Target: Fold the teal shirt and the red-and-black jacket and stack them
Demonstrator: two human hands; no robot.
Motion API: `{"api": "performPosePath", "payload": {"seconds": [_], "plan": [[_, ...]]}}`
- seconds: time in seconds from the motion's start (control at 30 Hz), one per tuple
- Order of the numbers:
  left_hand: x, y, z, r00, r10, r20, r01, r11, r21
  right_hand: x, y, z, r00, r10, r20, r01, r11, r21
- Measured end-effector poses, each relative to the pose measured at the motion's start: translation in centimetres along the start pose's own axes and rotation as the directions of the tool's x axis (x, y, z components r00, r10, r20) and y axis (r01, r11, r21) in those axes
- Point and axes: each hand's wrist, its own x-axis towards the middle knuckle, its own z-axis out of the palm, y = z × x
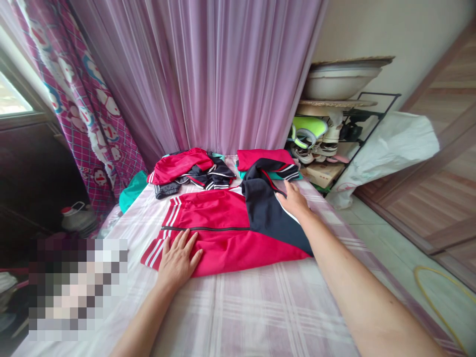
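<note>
A red and navy zip-up jacket [223, 210] lies spread on the checked bed sheet [238, 317], its white-striped hem to the left. The dark zip runs across its middle. My left hand [180, 258] rests flat on the red front near the hem, fingers spread. Over at the right, my right hand [294, 201] lies on the navy sleeve [262, 201] with its fingers apart, gripping nothing I can see. The sleeve is folded over the jacket, and its striped cuff [291, 172] reaches the far pile.
Behind the jacket are a loose heap of red and navy clothes [186, 166] and a folded red garment [264, 157]. Purple curtains [223, 74] hang beyond. On the right stand a shoe rack [385, 114] and a white plastic bag [397, 148]; a jug [78, 218] is at left.
</note>
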Motion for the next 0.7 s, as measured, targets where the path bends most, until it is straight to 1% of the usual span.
{"api": "performPosePath", "payload": {"seconds": [0.07,0.13,0.2,0.3,0.33,0.37,0.47,0.5,0.53,0.6,0.7], "plan": [[0.0,0.1,-0.2,1.000,0.001,0.005,-0.001,1.000,0.019,-1.5,1.2,1.5,1.000,0.028,0.003,-0.028,0.999,0.024],[0.0,0.2,-0.4,1.000,0.000,0.010,0.000,0.999,0.033,-3.1,2.5,2.2,1.000,0.009,-0.021,-0.008,0.998,0.058],[0.0,0.2,-0.4,1.000,-0.005,0.012,0.004,0.999,0.044,-5.0,3.8,2.2,0.998,0.007,-0.069,-0.001,0.996,0.086],[0.0,0.1,-0.4,1.000,-0.002,0.011,0.001,0.998,0.055,-8.1,5.2,1.9,0.981,0.038,-0.189,-0.016,0.993,0.118],[0.0,0.2,-0.4,1.000,0.001,0.013,-0.001,0.998,0.058,-9.1,5.5,1.9,0.973,0.022,-0.229,0.006,0.993,0.121],[0.1,0.2,-0.4,1.000,0.001,0.015,-0.002,0.998,0.059,-10.0,5.7,2.1,0.966,-0.020,-0.257,0.051,0.992,0.116],[0.0,0.2,-0.3,1.000,-0.006,0.019,0.005,0.998,0.056,-12.2,6.1,2.9,0.936,-0.228,-0.269,0.255,0.964,0.069],[0.1,0.1,-0.2,1.000,-0.008,0.020,0.007,0.999,0.053,-12.7,6.2,3.2,0.923,-0.278,-0.266,0.302,0.952,0.050],[0.2,0.0,-0.1,1.000,-0.009,0.027,0.008,0.999,0.050,-13.0,6.3,3.5,0.914,-0.305,-0.269,0.325,0.945,0.032],[0.5,-0.1,-0.2,0.998,-0.016,0.054,0.014,0.999,0.036,-13.2,6.4,3.9,0.907,-0.312,-0.282,0.327,0.945,0.005],[1.6,0.5,-1.2,0.994,-0.048,0.101,0.053,0.998,-0.043,-13.1,6.5,4.1,0.903,-0.311,-0.295,0.323,0.946,-0.009]]}}
